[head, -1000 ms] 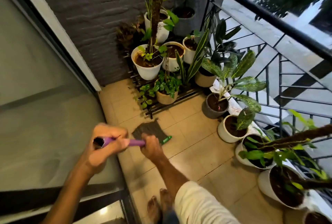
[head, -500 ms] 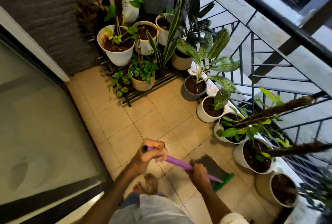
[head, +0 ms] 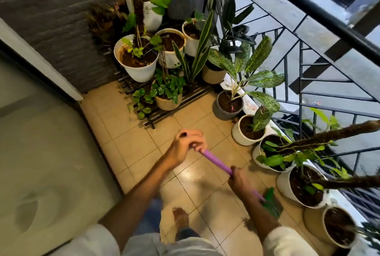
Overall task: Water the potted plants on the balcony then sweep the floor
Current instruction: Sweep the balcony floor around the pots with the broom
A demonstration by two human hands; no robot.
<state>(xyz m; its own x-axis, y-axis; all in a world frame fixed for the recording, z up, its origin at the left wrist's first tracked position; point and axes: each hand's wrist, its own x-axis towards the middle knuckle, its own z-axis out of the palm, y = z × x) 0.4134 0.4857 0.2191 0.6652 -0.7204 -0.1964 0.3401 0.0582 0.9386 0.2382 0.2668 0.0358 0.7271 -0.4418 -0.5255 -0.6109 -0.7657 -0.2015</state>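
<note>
I hold a broom with a purple handle [head: 216,161] in both hands. My left hand [head: 188,144] grips the top end of the handle. My right hand [head: 240,181] grips it lower down. The green broom head [head: 271,202] rests on the beige tiled floor [head: 144,146] at the lower right, close to a white pot [head: 285,185]. Potted plants line the railing side, among them a grey pot [head: 223,111] and a white pot [head: 240,134]. More pots stand on a black rack [head: 152,120] in the far corner.
A glass sliding door [head: 41,153] runs along the left. A dark brick wall [head: 51,19] closes the far end. The black metal railing [head: 308,50] borders the right side. My bare foot [head: 181,218] stands on the tiles below my hands.
The broom head has swept from the floor's middle near the door across to the right, beside the pots along the railing. My view has swung right with it.
</note>
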